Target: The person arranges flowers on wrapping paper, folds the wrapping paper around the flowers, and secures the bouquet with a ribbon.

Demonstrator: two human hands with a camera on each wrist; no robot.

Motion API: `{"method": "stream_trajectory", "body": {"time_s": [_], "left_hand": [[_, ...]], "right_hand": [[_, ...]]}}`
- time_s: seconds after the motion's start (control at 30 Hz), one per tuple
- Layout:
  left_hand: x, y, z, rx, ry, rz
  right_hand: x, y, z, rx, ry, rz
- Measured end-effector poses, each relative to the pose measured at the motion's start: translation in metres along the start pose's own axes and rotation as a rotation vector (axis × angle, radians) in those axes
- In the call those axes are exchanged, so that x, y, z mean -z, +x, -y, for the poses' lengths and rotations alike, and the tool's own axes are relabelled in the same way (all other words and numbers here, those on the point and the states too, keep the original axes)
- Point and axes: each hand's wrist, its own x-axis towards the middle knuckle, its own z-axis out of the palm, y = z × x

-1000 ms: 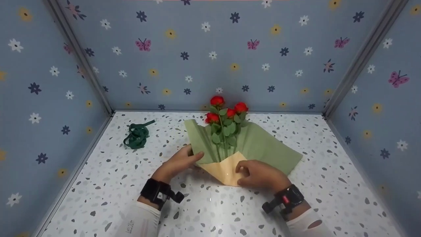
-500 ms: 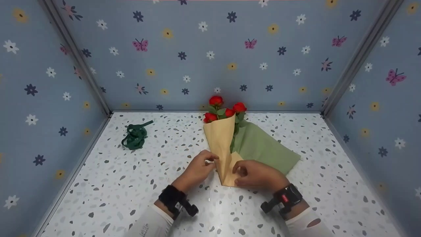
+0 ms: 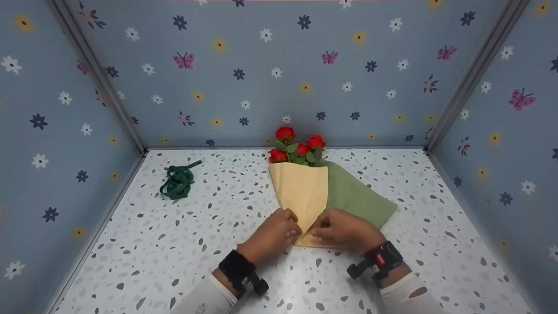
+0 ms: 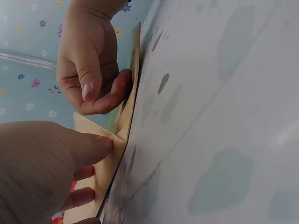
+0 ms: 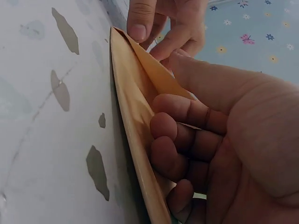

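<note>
Paper (image 3: 304,187), one piece visible, tan and green: lying on the near-middle of the table (image 3: 109,266); tan panel folded over at left, green part (image 3: 359,192) spread to the right. Near edge partly covered by both hands; layers beneath the panel hidden.

Roses (image 3: 285,134), red, four blooms visible: beyond the panel's far edge, against the far wall (image 3: 261,83). Leaves partly showing; lower stems concealed by paper. In the left wrist view, only red slivers behind fingers.

Left hand (image 3: 272,234): at the panel's near-left edge, fingers bent and touching the tan face, thumb close to them. Whether paper is pinched cannot be told.

Right hand (image 3: 344,227): just right of the left, fingers curled with tips against paper beside the fold; narrow gap to thumb in the left wrist view. Firm hold or mere contact: cannot be told.

Ribbon (image 3: 178,181), dark green: tangled heap, far left of table, well apart from the hands; one end projecting right, the remainder lost among loops.

Sleeves (image 3: 207,296), pale, a pair: cut off by the near border; lettering on the left one illegible.
</note>
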Motion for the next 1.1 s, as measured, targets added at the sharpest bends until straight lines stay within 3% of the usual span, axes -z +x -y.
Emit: {"method": "stream_trajectory", "body": {"time_s": [0.13,0.27,0.47,0.6,0.77,0.9,1.1], "left_hand": [[-0.001,-0.001,-0.001,0.006,0.027,0.027],[-0.002,-0.001,-0.003,-0.009,0.102,0.048],[-0.003,-0.002,-0.003,-0.112,0.16,-0.019],[-0.001,-0.003,0.0,-0.128,0.137,-0.02],[0.004,-0.003,0.004,-0.065,0.105,-0.003],[0.006,-0.002,0.008,-0.012,0.138,-0.009],[0.006,-0.002,0.01,-0.012,0.189,-0.014]], "right_hand": [[-0.002,0.0,0.005,-0.039,-0.047,-0.081],[-0.007,-0.002,0.016,-0.053,-0.195,-0.206],[-0.015,0.002,0.031,0.035,-0.334,-0.347],[-0.024,0.007,0.028,0.037,-0.344,-0.331],[-0.037,0.012,0.03,-0.007,-0.392,-0.306],[-0.043,0.014,0.034,-0.06,-0.419,-0.33],[-0.047,0.013,0.035,-0.075,-0.399,-0.29]]}}
